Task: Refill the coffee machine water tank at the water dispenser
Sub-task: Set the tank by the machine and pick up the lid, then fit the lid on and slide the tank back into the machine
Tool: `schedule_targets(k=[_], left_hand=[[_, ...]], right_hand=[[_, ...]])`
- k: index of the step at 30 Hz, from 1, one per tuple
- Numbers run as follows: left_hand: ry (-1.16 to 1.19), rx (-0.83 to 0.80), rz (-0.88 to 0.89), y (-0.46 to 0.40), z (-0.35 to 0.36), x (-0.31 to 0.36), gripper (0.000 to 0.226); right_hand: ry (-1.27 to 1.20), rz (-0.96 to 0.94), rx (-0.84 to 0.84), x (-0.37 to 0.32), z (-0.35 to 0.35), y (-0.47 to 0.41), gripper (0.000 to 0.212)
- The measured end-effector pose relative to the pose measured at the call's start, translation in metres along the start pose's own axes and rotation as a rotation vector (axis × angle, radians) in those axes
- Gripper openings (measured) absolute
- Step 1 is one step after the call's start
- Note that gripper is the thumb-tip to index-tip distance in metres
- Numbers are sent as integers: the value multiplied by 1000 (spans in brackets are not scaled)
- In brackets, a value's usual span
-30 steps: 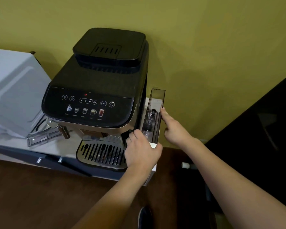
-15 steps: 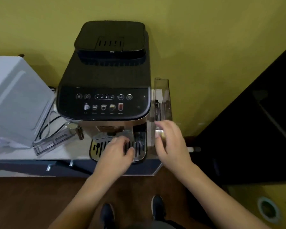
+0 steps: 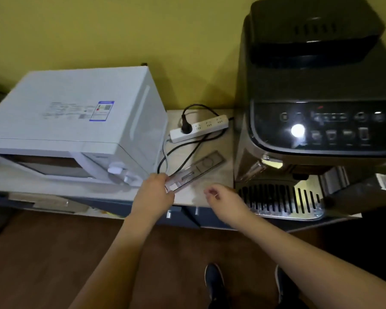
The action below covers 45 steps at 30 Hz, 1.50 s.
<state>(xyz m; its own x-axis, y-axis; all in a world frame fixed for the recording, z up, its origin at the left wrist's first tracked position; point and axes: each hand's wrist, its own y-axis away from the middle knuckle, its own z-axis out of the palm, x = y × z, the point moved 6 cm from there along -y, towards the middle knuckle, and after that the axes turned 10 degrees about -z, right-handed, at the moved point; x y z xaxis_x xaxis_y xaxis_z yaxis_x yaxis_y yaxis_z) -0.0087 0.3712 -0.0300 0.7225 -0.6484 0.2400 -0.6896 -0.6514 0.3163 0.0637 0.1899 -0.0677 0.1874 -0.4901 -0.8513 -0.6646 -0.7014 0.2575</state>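
- Two hands work at the front edge of the counter. The left hand has its fingers closed on the near end of a flat, clear plastic lid, which looks like the water tank's cover. The right hand hovers just beside it with its fingers loosely curled and gripping nothing.
- That lid lies slantwise on the counter between the microwave and the coffee machine. It looks thin, light and stiff, with smooth faces that could slip in a pinch. By my judgement the near short end, or the two long edges, gives the surest hold; flexing it could crack it.
- Just behind the lid, a black cable loops toward a white power strip, so the lid is best lifted clear rather than dragged through the loop.
- Farthest right, past the machine's drip grille, a blurred clear shape at the frame edge may be the water tank; I cannot tell. Once filled it would be heavy and sloshing, better carried with both hands.
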Motion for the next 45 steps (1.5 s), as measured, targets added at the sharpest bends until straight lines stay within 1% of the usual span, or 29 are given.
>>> schedule_targets(k=[1,3,5,6,8,10,11,13,14,18,19,21,23,25,28,32,36,40,43,45], left_hand=[[-24,-24,11,-10,6,-4,43],[-82,-65,41,-28,22,-9,45],[-164,-78,62,-42,39,-13,48],[-199,-71,69,-48,46,-14,49],[-249,-37,66,-57,54,-15,50],[-228,-20,65,-59,57,-15,49],[-193,-26,68,-57,58,-17,49],[-71,-23,72,-48,54,-23,51],[21,-3,61,-42,47,-28,52],[410,98,-30,-16,0,-30,65],[499,137,-27,-8,-17,-23,67],[636,244,18,5,-54,-1,67],[714,362,104,20,-94,28,63],[744,467,196,36,-132,60,58],[759,562,291,63,-176,111,61],[762,660,429,102,-203,184,64],[714,679,495,134,-197,257,64],[619,661,558,162,-170,329,63],[479,670,606,184,-148,381,64],[378,663,639,198,-131,414,65]], right_hand=[[-71,100,19,9,10,-14,24],[-208,273,81,28,28,-39,16],[-301,383,146,43,39,-62,13],[-331,426,183,49,43,-73,12],[-349,484,255,59,48,-92,17],[-313,495,312,62,49,-107,24],[-281,489,332,59,48,-110,24],[-247,431,371,40,44,-110,18],[-243,365,393,23,40,-105,14],[-209,-51,494,-81,4,-68,6],[-194,-150,509,-110,-9,-57,6],[-144,-305,546,-160,-39,-35,12],[-124,-430,600,-199,-71,-12,14],[-166,-536,680,-226,-103,13,12],[-178,-663,837,-251,-157,53,12],[-161,-763,1028,-252,-228,100,20],[-132,-778,1152,-223,-291,137,24],[-169,-694,1268,-172,-349,168,25],[-207,-609,1348,-127,-392,190,21],[-212,-547,1358,-95,-419,200,22]])
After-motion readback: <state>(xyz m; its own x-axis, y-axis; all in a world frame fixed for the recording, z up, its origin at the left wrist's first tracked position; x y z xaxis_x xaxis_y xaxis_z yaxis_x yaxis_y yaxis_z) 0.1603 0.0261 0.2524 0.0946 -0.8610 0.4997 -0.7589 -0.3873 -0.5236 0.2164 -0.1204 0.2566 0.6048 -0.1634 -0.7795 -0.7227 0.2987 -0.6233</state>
